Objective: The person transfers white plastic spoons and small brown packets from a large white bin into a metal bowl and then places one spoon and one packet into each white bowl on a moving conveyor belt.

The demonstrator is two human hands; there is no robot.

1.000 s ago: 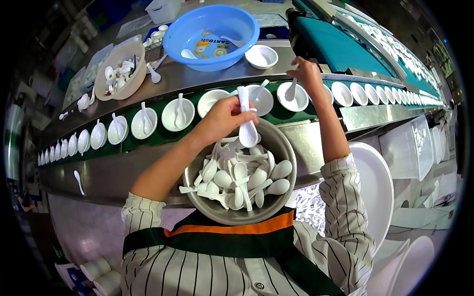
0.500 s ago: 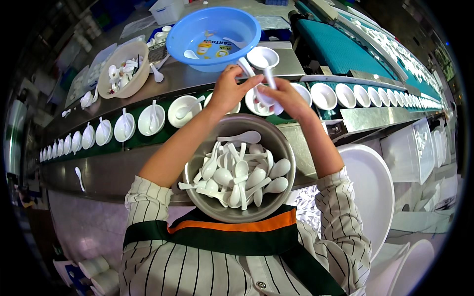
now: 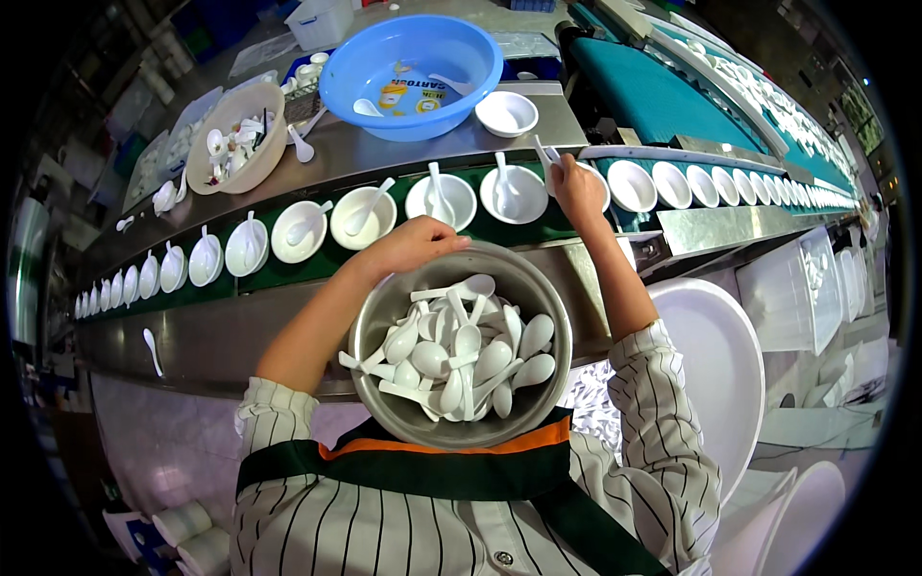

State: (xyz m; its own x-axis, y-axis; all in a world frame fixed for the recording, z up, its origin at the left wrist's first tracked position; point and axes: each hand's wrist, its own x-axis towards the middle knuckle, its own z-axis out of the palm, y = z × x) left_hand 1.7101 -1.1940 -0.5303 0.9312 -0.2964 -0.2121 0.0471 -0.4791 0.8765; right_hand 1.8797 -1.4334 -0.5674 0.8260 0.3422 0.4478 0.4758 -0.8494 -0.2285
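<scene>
My right hand [image 3: 581, 197] is closed on white spoons; two handle tips [image 3: 544, 152] stick up past the fingers. It hovers at a white bowl [image 3: 603, 190] on the conveyor, partly covering it. My left hand [image 3: 415, 247] curls over the far rim of a steel basin [image 3: 559, 370], holding it. Many white spoons [image 3: 468, 346] lie jumbled inside the basin, which sits against my apron. Just left of my right hand, a bowl [image 3: 524, 199] contains one spoon. The bowl beside it [image 3: 463, 204] also has a spoon leaning in it.
A green conveyor [image 3: 394, 240] carries a row of white bowls across. Beyond it stand a blue basin [image 3: 336, 82], a lone white bowl [image 3: 506, 113] and a beige tub [image 3: 252, 173] of scraps. A teal belt [image 3: 653, 96] runs off at far right. A large white tub [image 3: 749, 384] is right.
My hands have parted: the left came back to the steel basin's rim, the right moved right with spoons. A spoon now rests in the bowl where they were. The bowls have shifted left.
</scene>
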